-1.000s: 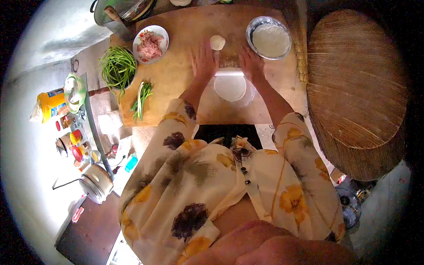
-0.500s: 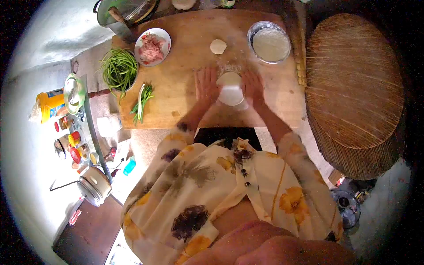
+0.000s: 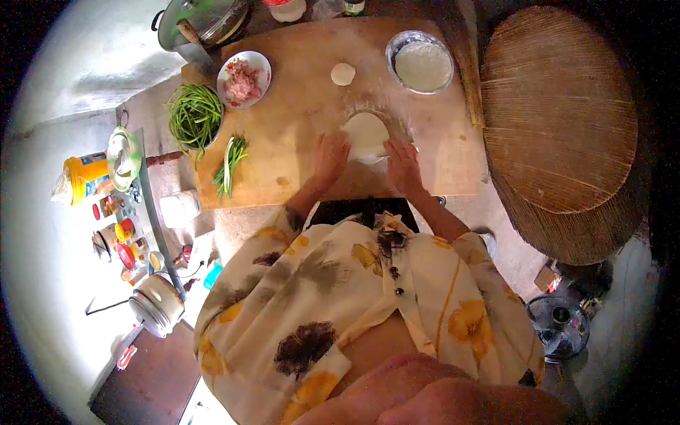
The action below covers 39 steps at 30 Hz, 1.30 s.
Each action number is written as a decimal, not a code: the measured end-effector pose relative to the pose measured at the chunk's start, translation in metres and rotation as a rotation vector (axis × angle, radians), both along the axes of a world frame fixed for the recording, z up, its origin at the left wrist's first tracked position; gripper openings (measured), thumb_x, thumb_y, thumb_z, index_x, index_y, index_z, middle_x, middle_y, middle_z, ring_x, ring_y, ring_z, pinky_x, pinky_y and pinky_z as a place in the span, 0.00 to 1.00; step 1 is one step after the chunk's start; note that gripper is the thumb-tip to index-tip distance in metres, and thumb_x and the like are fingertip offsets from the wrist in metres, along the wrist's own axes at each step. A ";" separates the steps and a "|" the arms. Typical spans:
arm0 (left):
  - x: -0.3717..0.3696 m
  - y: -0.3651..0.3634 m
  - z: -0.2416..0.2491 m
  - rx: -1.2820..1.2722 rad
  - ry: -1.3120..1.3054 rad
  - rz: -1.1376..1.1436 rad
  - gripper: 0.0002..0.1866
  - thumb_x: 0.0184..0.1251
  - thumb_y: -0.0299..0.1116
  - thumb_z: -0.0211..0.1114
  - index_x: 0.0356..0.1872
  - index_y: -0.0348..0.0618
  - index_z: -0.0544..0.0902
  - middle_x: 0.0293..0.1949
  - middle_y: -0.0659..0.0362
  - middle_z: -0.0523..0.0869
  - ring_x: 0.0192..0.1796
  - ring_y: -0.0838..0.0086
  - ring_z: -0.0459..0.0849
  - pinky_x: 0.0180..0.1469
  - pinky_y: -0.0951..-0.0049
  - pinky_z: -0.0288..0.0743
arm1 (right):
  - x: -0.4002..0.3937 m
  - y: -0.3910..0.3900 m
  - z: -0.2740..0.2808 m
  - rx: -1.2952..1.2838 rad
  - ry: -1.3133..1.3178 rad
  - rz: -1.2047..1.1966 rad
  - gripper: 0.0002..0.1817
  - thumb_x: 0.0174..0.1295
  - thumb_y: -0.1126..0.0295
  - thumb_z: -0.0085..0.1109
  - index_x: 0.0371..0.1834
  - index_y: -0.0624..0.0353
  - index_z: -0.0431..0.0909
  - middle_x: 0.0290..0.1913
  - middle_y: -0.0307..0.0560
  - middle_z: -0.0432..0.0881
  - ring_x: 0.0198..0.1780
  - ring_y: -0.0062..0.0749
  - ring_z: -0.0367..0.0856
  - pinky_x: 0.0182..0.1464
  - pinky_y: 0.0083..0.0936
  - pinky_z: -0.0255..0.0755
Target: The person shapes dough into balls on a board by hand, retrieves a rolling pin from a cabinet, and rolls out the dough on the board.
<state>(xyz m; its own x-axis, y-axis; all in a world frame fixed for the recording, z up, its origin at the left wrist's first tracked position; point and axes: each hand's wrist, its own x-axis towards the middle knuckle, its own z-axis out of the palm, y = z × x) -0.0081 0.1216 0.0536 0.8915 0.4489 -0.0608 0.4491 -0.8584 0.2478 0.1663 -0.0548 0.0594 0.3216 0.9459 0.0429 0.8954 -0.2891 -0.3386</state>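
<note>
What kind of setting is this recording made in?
Most likely a home kitchen. A large wooden board carries rolled dough, a bowl of flour and a plate of minced meat; a lidded pot and condiment jars sit nearby.

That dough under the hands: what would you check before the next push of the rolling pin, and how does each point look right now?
1. Both hands on the pin: left hand and right hand lie flat at the near edge of the dough; the pin itself is mostly hidden. Cannot tell.
2. Dough flat on the board: a pale round sheet, no folds visible. Ok.
3. Flour under the dough: a dusty ring shows around it. Ok.
4. Path ahead free: the small dough ball lies apart, beyond the sheet. Ok.
5. Flour bowl within reach, off to the right. Ok.
6. Dough evenly thin: cannot tell.
</note>
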 end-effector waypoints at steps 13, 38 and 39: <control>0.078 0.063 -0.060 -0.405 -0.260 0.115 0.15 0.59 0.39 0.64 0.40 0.38 0.81 0.45 0.45 0.81 0.49 0.50 0.80 0.50 0.53 0.74 | 0.019 -0.004 0.019 0.218 0.180 0.123 0.22 0.51 0.77 0.64 0.52 0.58 0.76 0.48 0.50 0.76 0.53 0.48 0.73 0.57 0.42 0.67; 0.064 0.085 -0.006 0.121 -0.296 0.355 0.31 0.66 0.43 0.58 0.66 0.35 0.67 0.70 0.44 0.64 0.72 0.50 0.60 0.71 0.41 0.50 | 0.055 0.134 0.003 0.033 -0.191 -0.041 0.26 0.67 0.57 0.49 0.67 0.55 0.68 0.71 0.44 0.66 0.71 0.38 0.62 0.71 0.49 0.54; 0.057 0.074 -0.001 0.108 -0.286 0.311 0.32 0.66 0.42 0.58 0.67 0.34 0.66 0.70 0.43 0.64 0.72 0.49 0.60 0.71 0.42 0.50 | 0.045 0.123 0.008 0.054 -0.137 -0.080 0.27 0.67 0.58 0.50 0.67 0.55 0.68 0.71 0.45 0.66 0.71 0.39 0.62 0.70 0.50 0.54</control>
<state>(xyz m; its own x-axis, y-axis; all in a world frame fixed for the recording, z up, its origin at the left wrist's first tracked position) 0.0489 0.1954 0.0525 0.6867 0.6892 0.2311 0.6171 -0.7208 0.3157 0.2112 0.0680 0.0676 0.3837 0.9124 0.1421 0.9091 -0.3462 -0.2318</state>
